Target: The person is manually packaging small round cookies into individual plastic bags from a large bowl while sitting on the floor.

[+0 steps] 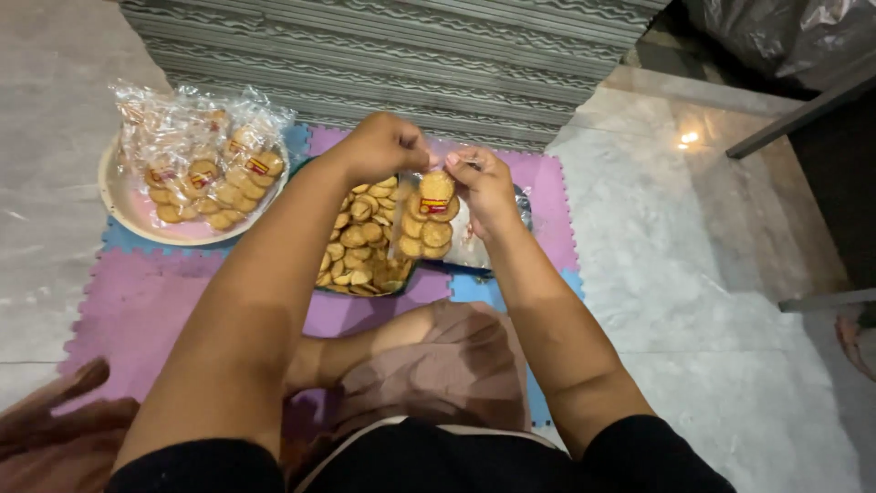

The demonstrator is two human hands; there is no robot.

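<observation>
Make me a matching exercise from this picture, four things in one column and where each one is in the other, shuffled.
1. clear packet of biscuits
2. loose biscuits
3. heap of filled packets
4. foam mat

a. on the round plate
b. under tray and plate
c. held up between left hand and right hand
d. in the dark tray

Pairs: 1-c, 2-d, 3-a, 4-b

Glossy clear plastic bag (427, 219), matt foam mat (137, 301), polished stone floor (712, 274).

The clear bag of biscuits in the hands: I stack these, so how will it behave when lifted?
The bag is thin film, so probably floppy. It seems light: fingertips of the left hand and right hand carry it. The biscuits likely crack if squeezed.
</observation>
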